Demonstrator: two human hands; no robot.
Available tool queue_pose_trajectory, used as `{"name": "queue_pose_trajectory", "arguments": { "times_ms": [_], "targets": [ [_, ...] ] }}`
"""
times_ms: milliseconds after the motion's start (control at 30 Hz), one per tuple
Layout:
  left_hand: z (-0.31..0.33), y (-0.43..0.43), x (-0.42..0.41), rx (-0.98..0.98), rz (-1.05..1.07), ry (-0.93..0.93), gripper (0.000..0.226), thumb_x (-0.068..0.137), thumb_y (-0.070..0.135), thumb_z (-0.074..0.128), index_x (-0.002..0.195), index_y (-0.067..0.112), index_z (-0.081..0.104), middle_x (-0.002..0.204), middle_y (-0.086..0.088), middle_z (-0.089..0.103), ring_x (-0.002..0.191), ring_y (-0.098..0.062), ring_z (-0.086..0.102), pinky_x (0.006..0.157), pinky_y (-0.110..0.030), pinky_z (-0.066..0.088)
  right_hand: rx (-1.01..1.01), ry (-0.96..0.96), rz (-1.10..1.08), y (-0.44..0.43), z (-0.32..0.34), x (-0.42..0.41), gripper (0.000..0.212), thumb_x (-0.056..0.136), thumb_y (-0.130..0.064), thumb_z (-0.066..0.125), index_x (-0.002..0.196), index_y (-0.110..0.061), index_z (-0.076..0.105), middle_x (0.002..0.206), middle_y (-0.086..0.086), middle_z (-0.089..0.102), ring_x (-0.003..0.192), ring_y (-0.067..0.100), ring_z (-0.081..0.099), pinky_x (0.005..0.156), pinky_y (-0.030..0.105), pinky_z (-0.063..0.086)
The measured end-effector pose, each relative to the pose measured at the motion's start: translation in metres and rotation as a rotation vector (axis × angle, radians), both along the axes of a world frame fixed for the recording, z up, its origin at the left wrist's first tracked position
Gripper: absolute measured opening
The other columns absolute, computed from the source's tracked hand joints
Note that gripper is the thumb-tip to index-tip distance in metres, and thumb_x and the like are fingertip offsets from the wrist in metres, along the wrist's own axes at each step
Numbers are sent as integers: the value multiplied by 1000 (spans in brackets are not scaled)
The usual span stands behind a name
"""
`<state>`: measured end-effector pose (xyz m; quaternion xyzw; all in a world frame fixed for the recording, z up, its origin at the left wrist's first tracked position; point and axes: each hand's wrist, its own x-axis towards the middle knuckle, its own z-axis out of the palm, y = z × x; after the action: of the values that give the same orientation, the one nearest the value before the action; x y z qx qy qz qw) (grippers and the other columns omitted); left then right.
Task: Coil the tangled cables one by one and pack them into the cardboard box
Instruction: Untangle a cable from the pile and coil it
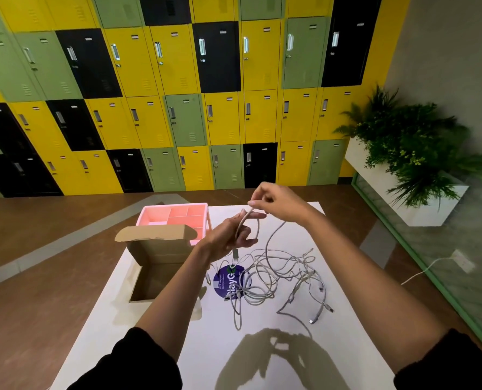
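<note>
Fingers (pixel 258 204) on the right hand (pixel 280 205) are pinching a thin grey cable (pixel 266 246), left hand (pixel 228 235) is holding its loop with curled fingers, right of the open brown cardboard box (pixel 161 249).

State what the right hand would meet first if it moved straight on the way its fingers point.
Probably the left hand, its fingers looped with cable, just ahead of the right hand. Passing above them, the pink tray comes next; depth is unclear.
</note>
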<state>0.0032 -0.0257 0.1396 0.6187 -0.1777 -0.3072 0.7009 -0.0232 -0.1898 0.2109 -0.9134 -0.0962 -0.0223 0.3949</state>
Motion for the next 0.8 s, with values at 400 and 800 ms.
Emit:
{"name": "queue_pose_trajectory", "arguments": {
  "times_ms": [400,800],
  "targets": [
    [6,5,1,-26,-153,84,45,103,43,25,99,14,61,37,5,28,29,-7,13,64,-27,54,-34,159,-32,-10,-21,-6,43,98,-41,45,86,-7,69,61,-1,48,54,9,41,51,23,30],
    [2,2,0,-193,-6,178,34,104,25,28,81,13,50,44,11,25,34,-2,20,40,-16,27,60,4,-106,-9,-26,-2,22,94,-33,56,91,-10,54,70,4,50,59,14,39,53,27,29]
  ]
}}
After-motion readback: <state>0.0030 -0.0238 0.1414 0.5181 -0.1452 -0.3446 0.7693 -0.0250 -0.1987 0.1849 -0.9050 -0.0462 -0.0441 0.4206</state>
